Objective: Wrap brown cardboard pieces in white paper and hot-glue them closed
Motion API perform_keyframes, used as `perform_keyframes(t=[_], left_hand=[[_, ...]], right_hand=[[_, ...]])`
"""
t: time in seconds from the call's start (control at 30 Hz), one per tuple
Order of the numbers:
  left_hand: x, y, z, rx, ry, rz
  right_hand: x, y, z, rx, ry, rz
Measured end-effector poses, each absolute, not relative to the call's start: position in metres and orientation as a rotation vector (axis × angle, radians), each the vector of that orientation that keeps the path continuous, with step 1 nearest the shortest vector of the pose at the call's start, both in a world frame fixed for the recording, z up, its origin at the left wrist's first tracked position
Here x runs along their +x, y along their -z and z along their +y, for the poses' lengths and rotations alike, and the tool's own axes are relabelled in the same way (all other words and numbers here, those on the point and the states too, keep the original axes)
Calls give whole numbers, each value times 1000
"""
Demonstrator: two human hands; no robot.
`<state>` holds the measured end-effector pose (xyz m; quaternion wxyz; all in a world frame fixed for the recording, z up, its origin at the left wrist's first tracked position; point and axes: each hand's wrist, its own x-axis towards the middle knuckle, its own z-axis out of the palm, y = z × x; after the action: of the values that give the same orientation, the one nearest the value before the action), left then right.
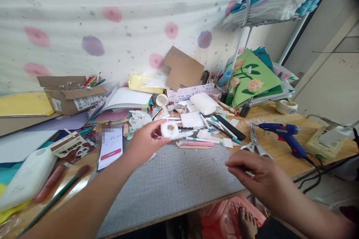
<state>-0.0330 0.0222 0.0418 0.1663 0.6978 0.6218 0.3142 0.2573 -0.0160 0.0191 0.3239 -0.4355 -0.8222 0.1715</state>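
Note:
My left hand (148, 142) pinches a small white fuzzy piece (169, 130) between thumb and fingers, with a brownish spot or hole in its middle. It is held up above the far part of the grey cutting mat (179, 179). My right hand (256, 170) hovers over the mat's right edge, thumb and forefinger brought together; whether anything is between them is hidden. Just beyond it lie scissors (254, 142), and a blue glue gun (283, 134) rests further right on the wooden table.
Pens, paper scraps and a black strip (230, 127) crowd the mat's far side. At left are a phone (110, 147), a white case (28, 177) and a brush (58, 196). A cardboard box (73, 95) and a rack of pipe cleaners (277, 7) stand behind.

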Motion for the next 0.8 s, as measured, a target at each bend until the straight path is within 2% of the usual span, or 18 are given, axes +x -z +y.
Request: perform_keyframes(t=[0.17, 0.33, 0.6, 0.8], left_hand=[[-25, -30, 84, 2180, -815, 1739], [-15, -14, 116, 2330, -710, 1790], [-23, -2, 132, 2388, -537, 2007], [-23, -25, 102, 2486, -634, 1945]], right_hand=[[249, -9, -5, -1174, -693, -2181], [260, 2, 2, -1268, -798, -2058], [266, 3, 8, -1243, -687, -1990], [273, 16, 12, -1205, -762, -1919]])
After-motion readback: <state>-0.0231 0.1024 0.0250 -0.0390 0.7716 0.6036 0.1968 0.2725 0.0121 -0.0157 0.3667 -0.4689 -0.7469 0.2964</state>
